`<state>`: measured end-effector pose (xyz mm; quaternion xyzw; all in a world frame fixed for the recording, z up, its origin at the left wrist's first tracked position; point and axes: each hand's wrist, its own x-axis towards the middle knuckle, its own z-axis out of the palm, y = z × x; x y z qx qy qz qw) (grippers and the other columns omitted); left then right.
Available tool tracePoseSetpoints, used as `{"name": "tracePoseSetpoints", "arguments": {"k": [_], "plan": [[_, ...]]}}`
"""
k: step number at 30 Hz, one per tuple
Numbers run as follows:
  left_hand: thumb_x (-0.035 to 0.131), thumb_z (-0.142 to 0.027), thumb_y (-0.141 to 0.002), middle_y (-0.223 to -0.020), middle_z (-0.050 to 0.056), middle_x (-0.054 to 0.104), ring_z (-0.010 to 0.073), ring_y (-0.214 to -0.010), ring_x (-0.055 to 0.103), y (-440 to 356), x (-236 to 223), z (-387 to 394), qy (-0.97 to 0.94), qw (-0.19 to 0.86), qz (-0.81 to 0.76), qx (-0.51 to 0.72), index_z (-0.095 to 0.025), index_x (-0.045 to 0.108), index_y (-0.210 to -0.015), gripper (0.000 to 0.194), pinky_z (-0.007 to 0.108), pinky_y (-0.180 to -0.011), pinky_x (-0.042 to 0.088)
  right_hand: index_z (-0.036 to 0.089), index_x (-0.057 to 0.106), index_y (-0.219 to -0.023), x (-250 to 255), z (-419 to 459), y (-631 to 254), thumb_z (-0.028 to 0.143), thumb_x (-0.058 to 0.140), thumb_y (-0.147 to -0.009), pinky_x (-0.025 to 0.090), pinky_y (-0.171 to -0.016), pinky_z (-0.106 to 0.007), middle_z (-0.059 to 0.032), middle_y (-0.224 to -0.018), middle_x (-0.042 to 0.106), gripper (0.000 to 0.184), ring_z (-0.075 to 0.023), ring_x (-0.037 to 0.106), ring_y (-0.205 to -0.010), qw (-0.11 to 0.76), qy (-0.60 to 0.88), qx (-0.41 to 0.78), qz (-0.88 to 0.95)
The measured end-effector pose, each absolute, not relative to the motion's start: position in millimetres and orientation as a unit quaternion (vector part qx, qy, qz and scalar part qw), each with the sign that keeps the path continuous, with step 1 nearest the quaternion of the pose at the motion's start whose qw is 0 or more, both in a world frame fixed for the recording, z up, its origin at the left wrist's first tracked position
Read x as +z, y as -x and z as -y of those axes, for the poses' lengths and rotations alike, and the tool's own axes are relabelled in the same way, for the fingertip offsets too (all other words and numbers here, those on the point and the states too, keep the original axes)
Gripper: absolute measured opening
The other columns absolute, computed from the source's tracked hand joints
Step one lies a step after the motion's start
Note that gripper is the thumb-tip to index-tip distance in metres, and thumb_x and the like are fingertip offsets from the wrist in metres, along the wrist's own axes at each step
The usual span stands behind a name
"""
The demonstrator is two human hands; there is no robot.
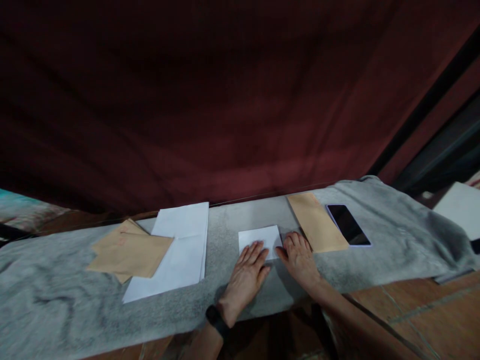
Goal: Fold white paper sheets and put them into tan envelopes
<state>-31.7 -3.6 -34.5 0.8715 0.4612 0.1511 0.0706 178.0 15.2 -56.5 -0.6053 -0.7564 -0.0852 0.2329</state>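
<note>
A folded sheet of white paper (258,235) lies flat on the grey cloth in front of me. My left hand (248,270) rests on its lower left part, fingers stretched out and flat. At the paper's right edge is my right hand (299,256), its thumb touching the paper's corner and its fingers laid out on the cloth. Just right of that hand lies a brown envelope (318,222), its long side close to my fingers. Neither hand grips anything that I can see.
Several brown envelopes (138,250) overlap a stack of white paper sheets (183,255) on the left. A phone (348,225) lies beside the single envelope. Grey cloth (390,225) covers the narrow table, and a dark red curtain (240,125) hangs behind it. Tiled floor (431,315) shows in front.
</note>
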Motion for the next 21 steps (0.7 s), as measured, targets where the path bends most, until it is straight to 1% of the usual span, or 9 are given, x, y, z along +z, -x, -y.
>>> {"name": "tracePoseSetpoints", "arguments": {"k": [2,4,7,10,13,16,18,21], "plan": [[0.054,-0.034,-0.1,-0.161,0.007,0.039,0.0253,-0.15,0.032,31.0,-34.1,6.1,-0.88,0.064,-0.451,0.135,-0.024,0.043,-0.15,0.052,0.052,-0.121,0.036,0.016,0.063,-0.107,-56.1,-15.8,-178.0,0.037,0.047,-0.101,0.046,-0.09,-0.044,-0.0149,-0.109,0.063,0.027,-0.0299,0.055,-0.105,0.229,0.614,-0.083,0.75],[0.054,-0.039,-0.1,-0.162,0.007,0.036,0.0252,-0.151,0.029,31.7,-34.4,7.6,-0.883,0.056,-0.447,0.128,-0.026,0.038,-0.153,0.057,0.052,-0.121,0.034,0.016,0.063,-0.111,-54.4,-16.8,-176.7,0.037,0.047,-0.101,0.046,-0.093,-0.046,-0.0163,-0.115,0.063,0.029,-0.0308,0.056,-0.108,0.228,0.62,-0.077,0.747],[0.052,-0.044,-0.1,-0.164,0.007,0.032,0.0248,-0.153,0.025,33.1,-36.2,8.4,-0.889,0.047,-0.44,0.12,-0.025,0.033,-0.155,0.062,0.051,-0.123,0.032,0.015,0.06,-0.125,-51.6,-16.8,-169.8,0.039,0.042,-0.102,0.044,-0.103,-0.048,-0.0175,-0.136,0.058,0.037,-0.0317,0.051,-0.128,0.241,0.591,-0.061,0.767],[0.049,-0.041,-0.101,-0.164,0.009,0.032,0.0241,-0.153,0.022,33.3,-39.1,8.4,-0.892,0.043,-0.437,0.11,-0.021,0.035,-0.154,0.059,0.05,-0.124,0.029,0.013,0.049,-0.143,-52.6,-13.0,-157.9,0.039,0.037,-0.105,0.038,-0.114,-0.046,-0.0143,-0.155,0.046,0.048,-0.0272,0.04,-0.142,0.23,0.515,-0.036,0.825],[0.043,-0.034,-0.103,-0.164,0.01,0.032,0.0227,-0.153,0.021,32.4,-41.2,8.4,-0.889,0.04,-0.444,0.102,-0.017,0.033,-0.155,0.056,0.049,-0.125,0.028,0.011,0.038,-0.152,-59.2,-7.4,-148.1,0.038,0.034,-0.106,0.034,-0.118,-0.044,-0.0136,-0.158,0.042,0.054,-0.024,0.038,-0.146,0.211,0.477,-0.028,0.853],[0.035,-0.03,-0.104,-0.164,0.009,0.03,0.021,-0.153,0.021,32.4,-41.2,9.5,-0.887,0.045,-0.447,0.106,-0.017,0.028,-0.157,0.055,0.047,-0.125,0.027,0.011,0.032,-0.156,-66.8,-4.2,-146.4,0.038,0.035,-0.106,0.034,-0.12,-0.045,-0.0145,-0.157,0.043,0.057,-0.0236,0.037,-0.147,0.218,0.484,-0.041,0.847],[0.033,-0.032,-0.105,-0.165,0.009,0.029,0.0206,-0.153,0.022,33.4,-41.2,11.0,-0.885,0.049,-0.449,0.115,-0.019,0.023,-0.159,0.057,0.047,-0.125,0.028,0.011,0.029,-0.157,-69.8,-3.5,-149.0,0.039,0.037,-0.106,0.033,-0.12,-0.047,-0.0152,-0.157,0.042,0.059,-0.0245,0.037,-0.147,0.222,0.493,-0.056,0.839],[0.035,-0.039,-0.105,-0.165,0.011,0.028,0.022,-0.153,0.023,36.1,-43.8,13.8,-0.875,0.046,-0.465,0.128,-0.017,0.019,-0.16,0.061,0.046,-0.124,0.03,0.01,0.025,-0.159,-71.1,-2.6,-154.1,0.039,0.04,-0.105,0.033,-0.12,-0.047,-0.0166,-0.158,0.039,0.063,-0.0262,0.037,-0.147,0.223,0.505,-0.074,0.83]]}}
